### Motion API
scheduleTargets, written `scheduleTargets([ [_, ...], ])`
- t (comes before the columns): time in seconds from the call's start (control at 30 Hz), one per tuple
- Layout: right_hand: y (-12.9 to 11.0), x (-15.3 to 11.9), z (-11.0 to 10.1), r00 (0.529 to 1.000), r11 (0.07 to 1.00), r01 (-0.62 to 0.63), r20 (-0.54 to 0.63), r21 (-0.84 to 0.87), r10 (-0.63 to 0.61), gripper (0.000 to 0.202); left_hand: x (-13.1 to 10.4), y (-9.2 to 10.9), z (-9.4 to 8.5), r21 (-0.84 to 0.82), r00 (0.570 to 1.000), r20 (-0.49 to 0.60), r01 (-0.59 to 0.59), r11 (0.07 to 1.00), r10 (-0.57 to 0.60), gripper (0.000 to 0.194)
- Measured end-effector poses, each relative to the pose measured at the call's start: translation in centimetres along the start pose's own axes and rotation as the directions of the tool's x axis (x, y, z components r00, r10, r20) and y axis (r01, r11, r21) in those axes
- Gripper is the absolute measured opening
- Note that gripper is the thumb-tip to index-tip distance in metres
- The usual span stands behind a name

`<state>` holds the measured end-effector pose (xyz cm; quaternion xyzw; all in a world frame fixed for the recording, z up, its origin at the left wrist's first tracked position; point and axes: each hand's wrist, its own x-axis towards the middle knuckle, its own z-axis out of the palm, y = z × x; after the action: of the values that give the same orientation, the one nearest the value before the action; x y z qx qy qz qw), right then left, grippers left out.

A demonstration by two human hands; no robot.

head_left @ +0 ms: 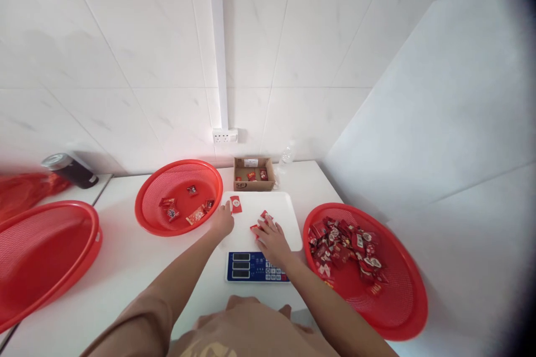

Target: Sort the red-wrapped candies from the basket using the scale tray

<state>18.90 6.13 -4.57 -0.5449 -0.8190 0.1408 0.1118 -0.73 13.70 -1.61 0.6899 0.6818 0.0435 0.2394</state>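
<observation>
A white scale tray [240, 237] lies in front of me, with a blue keypad and display panel [251, 266] at its near edge. At the tray's upper left, the bent fingers of my left hand [223, 222] close at the left edge of a small red packet [237, 204] with a pale round print. My right hand [273, 241] rests palm down over the tray's right half, fingers spread. Beneath its fingertips are small red wrapped pieces [265, 215], partly covered by the hand.
A red basket [144, 195] with several wrapped pieces stands left of the scale; a fuller red basket [412, 295] is at right. Behind sits a cardboard box [253, 184] beside a clear plastic bottle [287, 155]. Far left are another red basket [46, 295] and a dark cylinder [71, 170].
</observation>
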Motion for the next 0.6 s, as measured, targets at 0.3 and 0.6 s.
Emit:
scheduleTargets([
  [0.3,2.5,-0.3,0.3,0.976,0.979,-0.19,-0.094,0.068,0.196,0.043,0.0,1.8,1.0,0.138,0.983,0.116,-0.159,0.978,0.143,0.053],
  [0.6,1.3,1.1,-0.2,0.979,0.986,-0.058,-0.182,0.155,0.087,0.037,0.5,2.7,0.7,0.177,0.983,0.112,-0.165,0.97,0.147,0.062],
])
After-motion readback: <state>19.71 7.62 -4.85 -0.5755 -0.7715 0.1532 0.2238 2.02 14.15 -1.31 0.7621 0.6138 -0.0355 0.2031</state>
